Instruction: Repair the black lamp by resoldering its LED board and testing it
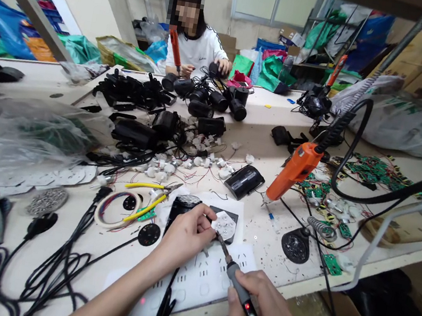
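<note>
My right hand (260, 309) is wrapped round a soldering iron (240, 287) with a grey grip, a black handle and a small red light. Its metal tip reaches the edge of a white plate (225, 226) with small shiny parts on it. At the left side of that plate is my left hand (190, 233), its fingers closed together. What they pinch, if anything, is hidden. Beneath the plate lies a black piece (240, 227). A black housing (182, 207) stands just beyond my left hand. White sheets with printed marks (203, 273) lie under my hands.
Yellow-handled pliers (150, 207) rest across a tape roll (100, 209). An orange electric screwdriver (293, 172) hangs at the right, near green circuit boards (374, 169). Black cables (67, 242) coil at left. Across the bench a person (198, 42) handles black parts (205, 95).
</note>
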Available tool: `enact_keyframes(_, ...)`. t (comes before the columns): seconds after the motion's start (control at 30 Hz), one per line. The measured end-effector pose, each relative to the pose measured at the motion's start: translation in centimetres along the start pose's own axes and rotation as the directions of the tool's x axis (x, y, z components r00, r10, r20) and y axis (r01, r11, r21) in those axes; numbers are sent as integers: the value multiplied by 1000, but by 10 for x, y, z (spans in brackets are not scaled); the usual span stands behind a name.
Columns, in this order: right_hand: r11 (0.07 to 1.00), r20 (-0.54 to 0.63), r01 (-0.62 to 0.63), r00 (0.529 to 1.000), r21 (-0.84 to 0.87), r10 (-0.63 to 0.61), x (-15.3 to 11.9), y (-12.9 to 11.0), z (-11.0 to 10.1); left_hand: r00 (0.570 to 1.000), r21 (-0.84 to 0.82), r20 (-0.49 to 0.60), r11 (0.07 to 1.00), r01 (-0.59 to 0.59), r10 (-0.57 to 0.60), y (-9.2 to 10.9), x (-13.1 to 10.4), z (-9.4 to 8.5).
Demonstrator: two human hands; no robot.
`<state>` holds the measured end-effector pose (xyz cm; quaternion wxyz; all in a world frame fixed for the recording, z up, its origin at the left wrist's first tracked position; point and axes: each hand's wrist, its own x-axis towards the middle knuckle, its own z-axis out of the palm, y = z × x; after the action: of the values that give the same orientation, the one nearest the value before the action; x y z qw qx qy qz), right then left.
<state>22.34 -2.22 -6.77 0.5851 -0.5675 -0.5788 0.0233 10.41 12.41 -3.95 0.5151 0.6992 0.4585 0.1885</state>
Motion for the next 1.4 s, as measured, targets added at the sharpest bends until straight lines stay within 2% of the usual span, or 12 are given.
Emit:
enact_keyframes(0.13, 1000, -9, 2, 1000, 0, -2, -1, -5, -6, 1000, -13, -8, 1000, -1, 1, -2, 1, 1)
enact_keyframes(0.33, 994, -126, 10, 992, -112, -24, -7, -9, -21, 1000, -1, 0, 1000, 27, -27, -1, 2, 1)
enact_keyframes(0.43, 991, -36, 61, 997, -116, -66, -1, 3, -19, 999, 14, 7, 999, 35, -35, 1, 2, 0)
enact_keyframes(0.53, 971, 109, 112, 990, -213, -90, 12, 21, -10, 1000, 24, 3, 999, 28, -28, 0, 2, 0)
enact_keyframes(0.67, 960, 257, 109, 966, -259, -40, 33, 40, 7, 1000, 0, -4, 1000, 14, -14, -2, 2, 1)
enact_keyframes(0.83, 970, 380, 76, 925, -231, 18, 53, 47, 22, 1000, -54, 6, 998, -22, 22, -7, 2, -2)
enact_keyframes(0.97, 976, 388, 103, 921, -190, -21, 58, 48, 23, 997, 33, -13, 997, -72, 73, -9, 0, -4)
enact_keyframes(1.13, 970, 344, 146, 936, -194, -73, 59, 48, 24, 965, 179, -109, 960, -215, 237, -8, -4, -2)
enact_keyframes(1.23, 969, 317, 157, 944, -192, -90, 62, 45, 25, 951, 184, -126, 949, -257, 282, -9, -5, -3)
enact_keyframes(1.4, 971, 330, 152, 940, -184, -85, 67, 41, 27, 947, 181, -126, 945, -271, 296, -13, -8, -11)
